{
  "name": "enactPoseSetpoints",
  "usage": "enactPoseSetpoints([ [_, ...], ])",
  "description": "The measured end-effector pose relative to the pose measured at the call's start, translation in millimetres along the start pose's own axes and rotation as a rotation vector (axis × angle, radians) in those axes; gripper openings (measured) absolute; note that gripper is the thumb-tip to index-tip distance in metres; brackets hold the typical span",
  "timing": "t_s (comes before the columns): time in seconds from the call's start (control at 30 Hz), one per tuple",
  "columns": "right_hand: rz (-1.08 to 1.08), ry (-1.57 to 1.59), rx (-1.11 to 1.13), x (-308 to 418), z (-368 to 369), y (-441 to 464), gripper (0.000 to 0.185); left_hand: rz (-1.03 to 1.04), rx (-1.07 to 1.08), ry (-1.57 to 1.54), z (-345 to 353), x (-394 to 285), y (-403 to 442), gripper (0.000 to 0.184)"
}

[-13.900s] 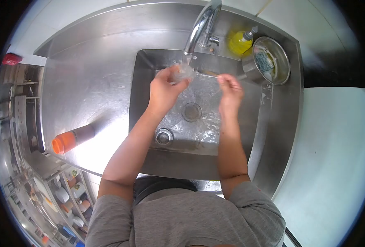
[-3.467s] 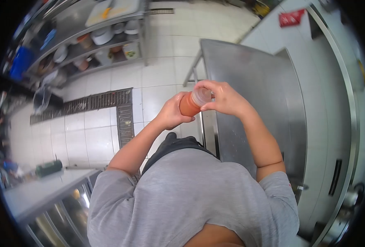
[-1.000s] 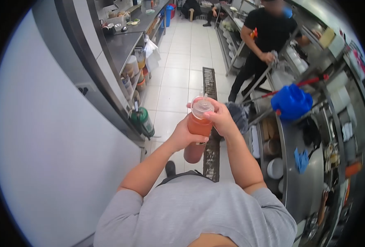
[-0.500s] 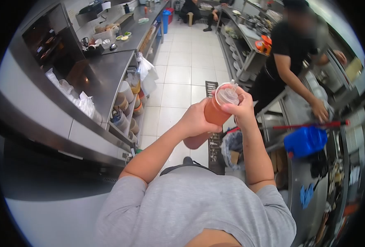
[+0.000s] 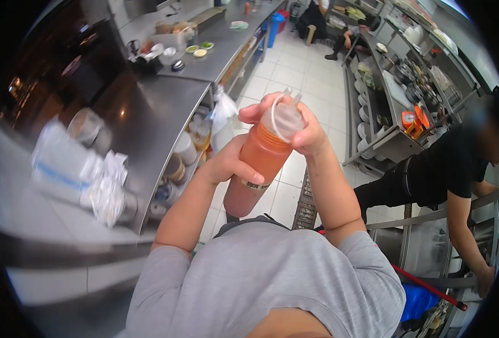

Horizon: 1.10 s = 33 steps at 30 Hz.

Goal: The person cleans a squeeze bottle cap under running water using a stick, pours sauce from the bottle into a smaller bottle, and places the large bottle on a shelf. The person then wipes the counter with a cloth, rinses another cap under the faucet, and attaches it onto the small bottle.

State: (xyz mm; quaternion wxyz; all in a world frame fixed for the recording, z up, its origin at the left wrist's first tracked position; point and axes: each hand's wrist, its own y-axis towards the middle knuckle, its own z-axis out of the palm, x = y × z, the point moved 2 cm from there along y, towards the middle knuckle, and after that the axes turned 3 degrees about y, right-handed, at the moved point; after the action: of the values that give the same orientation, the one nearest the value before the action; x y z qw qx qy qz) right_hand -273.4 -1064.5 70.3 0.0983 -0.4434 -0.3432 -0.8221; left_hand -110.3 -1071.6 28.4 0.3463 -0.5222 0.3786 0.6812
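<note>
A clear squeeze bottle of orange-red liquid is held in front of my chest, tilted with its top up and to the right. My left hand is wrapped round the bottle's body, just above a printed label. The fingers of my right hand are closed round the translucent lid at the top. Two small spouts rise from the lid, and a thin pale loop hangs across it. The lid sits on the bottle's neck; how tightly, I cannot tell.
On the left, a steel counter holds plastic bags and small bowls, with containers on shelves below. A co-worker in black leans over a rack at right. Another steel shelf holds pans. Two people sit at the back.
The view has turned to the right-hand counter's opposite side, showing more of the left counter. The bottle, earlier at the sink's side, is now in both my hands. The co-worker appears farther right and lower.
</note>
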Motion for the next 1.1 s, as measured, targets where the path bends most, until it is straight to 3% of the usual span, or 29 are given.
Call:
enactPoseSetpoints([
  [0.1,-0.053,-0.190,-0.168,14,-51,22,0.060,-0.027,0.016,0.046,-41,0,64,0.068],
  [0.2,-0.033,-0.331,-0.533,30,-107,24,0.054,0.017,-0.117,0.262,-64,-1,131,0.065],
  [0.23,-0.004,-0.577,-0.718,33,-127,23,0.058,-0.045,-0.223,0.530,-74,8,154,0.066],
  [0.33,0.199,-1.079,-1.021,41,-175,26,0.065,-0.075,-0.304,0.889,-95,19,223,0.068],
  [0.37,0.182,-1.213,-0.895,49,-188,28,0.073,-0.009,-0.302,0.891,-108,28,245,0.071],
  [0.5,-0.055,-0.498,-0.826,61,-283,33,0.073,0.069,-0.257,0.806,-151,39,330,0.069],
  [0.6,0.070,-0.544,-0.651,91,-365,50,0.068,0.081,-0.194,0.616,-182,51,388,0.068],
  [0.63,0.118,-0.338,-0.529,99,-395,62,0.065,0.082,-0.139,0.562,-196,54,405,0.067],
  [0.73,0.197,-0.343,-0.339,110,-466,111,0.068,0.091,-0.105,0.482,-241,59,447,0.066],
  [0.87,0.345,-0.804,-0.414,93,-540,181,0.082,-0.052,-0.500,0.640,-288,62,485,0.071],
  [0.9,0.350,-0.775,-0.428,78,-558,199,0.098,-0.059,-0.563,0.649,-306,67,496,0.073],
  [1.0,0.148,-0.559,-0.363,61,-605,247,0.109,-0.099,-0.674,0.762,-352,56,535,0.072],
  [1.03,0.144,-0.407,-0.313,60,-620,259,0.117,-0.056,-0.708,0.716,-373,58,550,0.072],
  [1.1,0.079,-0.361,-0.261,61,-646,273,0.117,0.027,-0.732,0.613,-414,64,583,0.073],
])
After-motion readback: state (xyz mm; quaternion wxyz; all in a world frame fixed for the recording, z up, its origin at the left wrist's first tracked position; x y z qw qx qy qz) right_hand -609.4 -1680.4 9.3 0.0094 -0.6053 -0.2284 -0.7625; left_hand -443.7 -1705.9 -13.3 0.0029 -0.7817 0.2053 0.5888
